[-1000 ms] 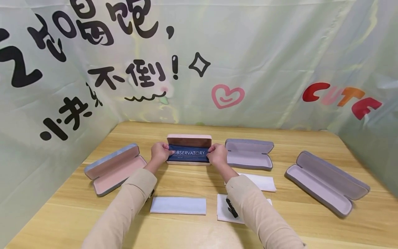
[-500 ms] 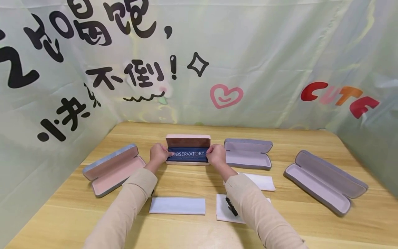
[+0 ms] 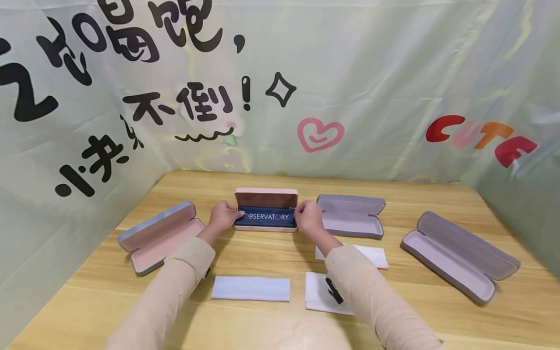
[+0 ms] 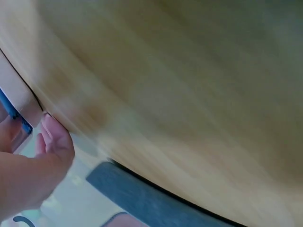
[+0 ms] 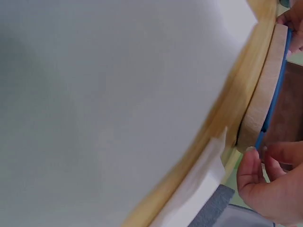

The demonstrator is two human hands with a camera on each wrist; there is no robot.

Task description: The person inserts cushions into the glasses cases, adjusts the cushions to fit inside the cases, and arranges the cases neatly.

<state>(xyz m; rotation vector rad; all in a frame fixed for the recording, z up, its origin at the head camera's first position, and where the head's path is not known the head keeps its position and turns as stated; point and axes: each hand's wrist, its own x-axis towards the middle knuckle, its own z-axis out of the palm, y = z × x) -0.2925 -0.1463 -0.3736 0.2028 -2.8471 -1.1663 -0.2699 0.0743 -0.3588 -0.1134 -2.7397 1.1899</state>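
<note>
A pink glasses case [image 3: 266, 191] lies open at the back middle of the table, its lid raised and brown inside. A dark blue cleaning cloth [image 3: 268, 223] printed "OBSERVATORY" fills its bottom half. At the left end my left hand [image 3: 222, 216] holds the case, thumb over the cloth and fingers along the outer wall. My right hand [image 3: 309, 218] grips the opposite end with curled fingers. In the right wrist view, the right fingertips [image 5: 250, 150] sit at the case's corner, beside the cloth's blue edge. The left wrist view catches the left hand [image 4: 40, 165] at the case end.
A blue case [image 3: 157, 221] with pink lining stands open at left. Two grey-purple cases stand open: one case [image 3: 350, 226] beside my right hand, another case [image 3: 450, 265] farther right. Nearer lie a pale blue folded cloth [image 3: 251, 288] and white cloths [image 3: 365, 255] partly under my right arm.
The blue cloth has settled lower and flatter inside the pink case. My right hand has shifted slightly right, off the cloth's face to the case's end; the left stays nearly in place.
</note>
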